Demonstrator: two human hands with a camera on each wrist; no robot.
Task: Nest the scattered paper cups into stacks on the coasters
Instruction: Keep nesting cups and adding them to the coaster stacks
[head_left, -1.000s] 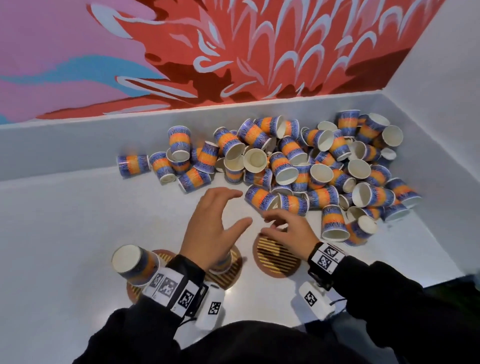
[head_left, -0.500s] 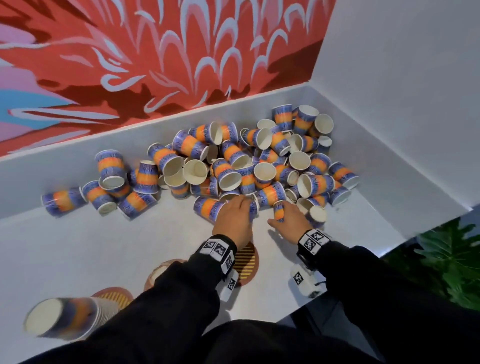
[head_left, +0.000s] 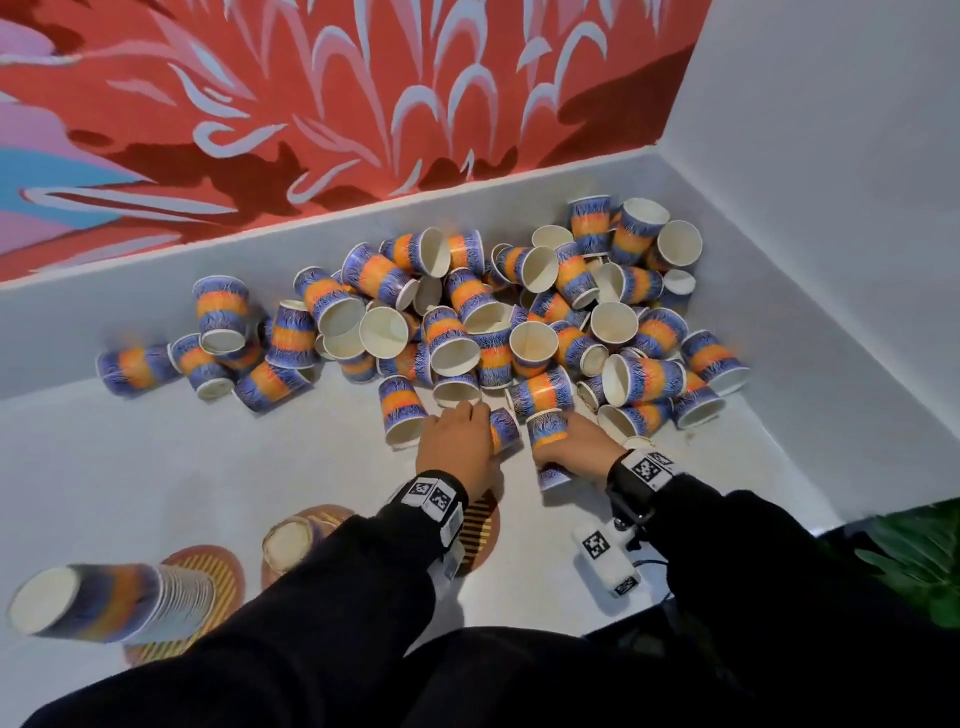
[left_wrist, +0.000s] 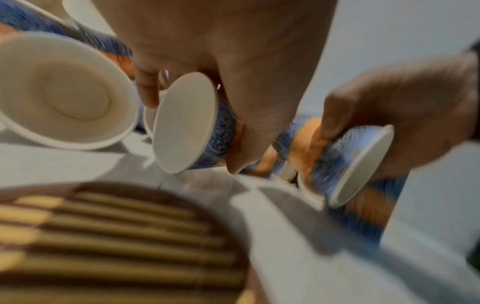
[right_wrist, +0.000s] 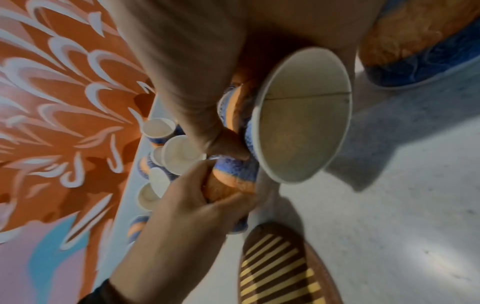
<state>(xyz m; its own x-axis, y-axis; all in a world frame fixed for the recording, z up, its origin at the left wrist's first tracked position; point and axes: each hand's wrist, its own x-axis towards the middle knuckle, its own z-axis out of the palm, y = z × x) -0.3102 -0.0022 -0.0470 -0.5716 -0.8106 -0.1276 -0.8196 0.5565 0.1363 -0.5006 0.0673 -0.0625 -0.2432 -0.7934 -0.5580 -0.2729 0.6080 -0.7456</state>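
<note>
Cups: a big heap of paper cups (head_left: 498, 322) lies on the white worktop (head_left: 156, 467), from 10 o'clock to 2 o'clock of the hands. They are blue and orange, white inside.
Writing: no words can be read on the cups. The wrist bands (head_left: 434, 496) have black and white square codes.
Left hand: the left hand (head_left: 457, 447) is at the near edge of the heap, fingers (left_wrist: 148, 90) curled round one cup (left_wrist: 192, 123).
Right hand: the right hand (head_left: 569, 449) is just beside it at 3 o'clock, fingers wrapped round another cup (right_wrist: 298, 115) lying on its side.
Coasters: a striped coaster (head_left: 480, 525) lies at 6 o'clock, partly under the left wrist. At 8 o'clock a tall stack of cups (head_left: 109, 603) stands on another coaster (head_left: 218, 571).
Around: a red flower wall painting (head_left: 363, 104) at 12 o'clock, green leaves (head_left: 914, 556) at 4 o'clock.
</note>
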